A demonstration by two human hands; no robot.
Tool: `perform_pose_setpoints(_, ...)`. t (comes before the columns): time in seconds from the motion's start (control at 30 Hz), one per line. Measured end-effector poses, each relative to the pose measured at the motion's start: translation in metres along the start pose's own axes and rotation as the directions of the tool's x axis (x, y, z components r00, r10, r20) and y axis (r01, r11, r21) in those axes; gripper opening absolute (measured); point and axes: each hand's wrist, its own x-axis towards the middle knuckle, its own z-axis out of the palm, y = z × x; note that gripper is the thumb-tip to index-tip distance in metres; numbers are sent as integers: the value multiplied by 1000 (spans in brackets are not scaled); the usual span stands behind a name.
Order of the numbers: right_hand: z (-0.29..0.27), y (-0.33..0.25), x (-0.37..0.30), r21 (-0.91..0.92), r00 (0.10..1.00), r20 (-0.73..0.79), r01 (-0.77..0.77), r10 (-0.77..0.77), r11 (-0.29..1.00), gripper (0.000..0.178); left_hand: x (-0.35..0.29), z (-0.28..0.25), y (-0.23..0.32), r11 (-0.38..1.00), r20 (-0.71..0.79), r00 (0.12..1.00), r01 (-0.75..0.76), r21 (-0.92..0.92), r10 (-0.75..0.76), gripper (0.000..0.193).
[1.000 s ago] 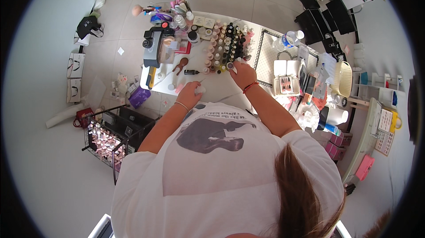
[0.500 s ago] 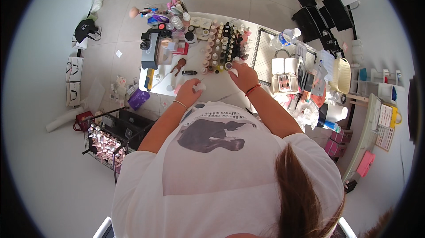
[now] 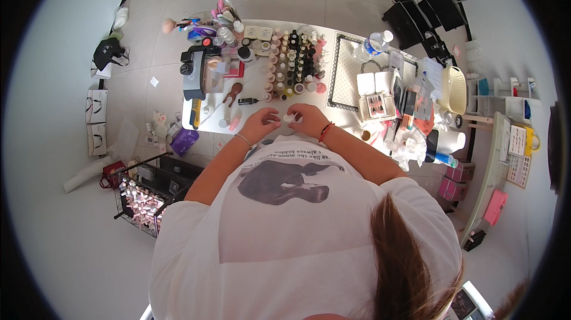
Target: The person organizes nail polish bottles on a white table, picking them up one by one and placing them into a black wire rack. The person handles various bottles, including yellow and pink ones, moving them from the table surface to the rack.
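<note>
In front of my chest, at the near edge of the white table (image 3: pixel 178 119), my two hands are close together. My right hand (image 3: pixel 307 119) pinches a small white round piece (image 3: pixel 289 118); its exact kind is too small to tell. Just left of it, my left hand (image 3: pixel 260 125) has its fingers bent and apart, and nothing shows between them. Beyond the hands stand rows of nail polish bottles (image 3: pixel 291 61), with pale and dark caps. A small black bottle (image 3: pixel 247 101) lies next to a brown spoon-shaped item (image 3: pixel 232 94).
A grey machine (image 3: pixel 193 79) and a cup of brushes (image 3: pixel 223 13) are at the left. On the right are a dotted mat (image 3: pixel 343 76), a clear bottle (image 3: pixel 370 46), an open white case (image 3: pixel 376 106), crumpled tissue (image 3: pixel 410 141) and a basket (image 3: pixel 454 91). A black cart (image 3: pixel 146 192) stands lower left.
My right hand has left the bottle rows and come back toward me, close to my left hand. The white piece that showed in my left hand no longer shows there; the view has shifted slightly.
</note>
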Motion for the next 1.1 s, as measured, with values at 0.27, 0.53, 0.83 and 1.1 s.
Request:
perform_pose_setpoints(0.27, -16, 8, 7, 789, 746, 234, -520, 624, 326, 29, -6, -7, 0, 995, -74, 995, 76, 71, -71, 34)
perform_pose_setpoints(0.53, -3, 35, 1, -23, 832, -135, -545, 537, 838, 37, -4, -10, -13, 983, -56, 996, 72, 168, -63, 31)
perform_pose_setpoints(0.83, -14, 38, -7, -405, 926, -107, -373, 362, 835, 35, -30, -29, -4, 963, -167, 984, 109, 244, -69, 26)
perform_pose_setpoints(1.1, -14, 26, -4, 17, 870, -37, -492, 492, 870, 29, -73, -62, -13, 950, -285, 958, 103, 295, -16, 22)
